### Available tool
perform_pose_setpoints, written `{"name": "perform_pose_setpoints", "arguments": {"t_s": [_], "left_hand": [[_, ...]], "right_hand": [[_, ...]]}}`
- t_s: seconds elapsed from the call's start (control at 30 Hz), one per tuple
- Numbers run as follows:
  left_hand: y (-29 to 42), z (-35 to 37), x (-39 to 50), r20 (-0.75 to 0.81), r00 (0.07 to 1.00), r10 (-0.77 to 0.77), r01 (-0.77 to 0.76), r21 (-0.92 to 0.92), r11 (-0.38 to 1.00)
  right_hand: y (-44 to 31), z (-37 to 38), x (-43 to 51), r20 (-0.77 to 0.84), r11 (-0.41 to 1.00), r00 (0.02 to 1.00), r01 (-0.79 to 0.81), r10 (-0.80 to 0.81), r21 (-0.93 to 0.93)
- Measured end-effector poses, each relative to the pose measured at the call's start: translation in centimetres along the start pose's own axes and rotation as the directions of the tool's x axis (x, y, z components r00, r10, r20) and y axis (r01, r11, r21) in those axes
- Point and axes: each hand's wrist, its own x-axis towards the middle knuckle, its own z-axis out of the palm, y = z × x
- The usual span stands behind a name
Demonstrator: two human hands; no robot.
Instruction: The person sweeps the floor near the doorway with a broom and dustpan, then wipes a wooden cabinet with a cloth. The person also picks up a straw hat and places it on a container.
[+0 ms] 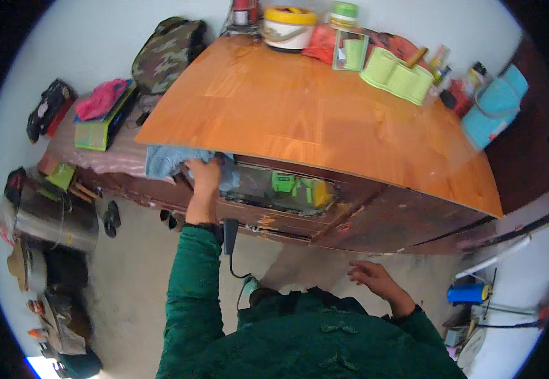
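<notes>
My left hand (pixel 204 177) reaches to a light blue cloth (pixel 165 160) at the left front corner of a wooden tabletop (pixel 303 109). Its fingertips are hidden among the cloth's folds, so its grip does not show clearly. Part of the cloth hangs over the left end of a glass panel (pixel 255 184) in the dark wooden cabinet front; green and yellow items show at that panel. My right hand (pixel 374 277) hangs below the cabinet, over the floor, with nothing in it and its fingers loosely apart. A black device with a cable (pixel 230 237) hangs by my left wrist.
A yellow-lidded bucket (pixel 289 29), a green-lidded jar (pixel 343 15), a light green folded item (pixel 395 78) and a light blue container (pixel 495 109) line the tabletop's back and right. A camouflage backpack (pixel 165 57) stands left. A metal drum (pixel 54 218) and bags are farther left.
</notes>
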Motion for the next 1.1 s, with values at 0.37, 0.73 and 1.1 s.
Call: {"name": "perform_pose_setpoints", "arguments": {"t_s": [0.37, 0.73, 1.1], "left_hand": [[6.3, 17.5, -15.3, -0.041, 0.981, 0.188, -0.187, 0.011, 0.982], [14.2, 26.3, -29.7, 0.270, 0.935, 0.228, -0.305, 0.290, 0.907], [12.4, 17.9, -27.2, 0.410, 0.655, 0.635, -0.731, 0.131, 0.670]], "right_hand": [[13.9, -7.5, -12.3, -0.176, 0.986, 0.970, -0.168, 0.165, -0.002], [17.9, -7.9, -19.0, -0.288, 0.962, 0.922, -0.275, 0.260, -0.010], [18.4, -5.0, -19.0, -0.238, 0.940, 0.916, -0.340, 0.323, -0.031]]}}
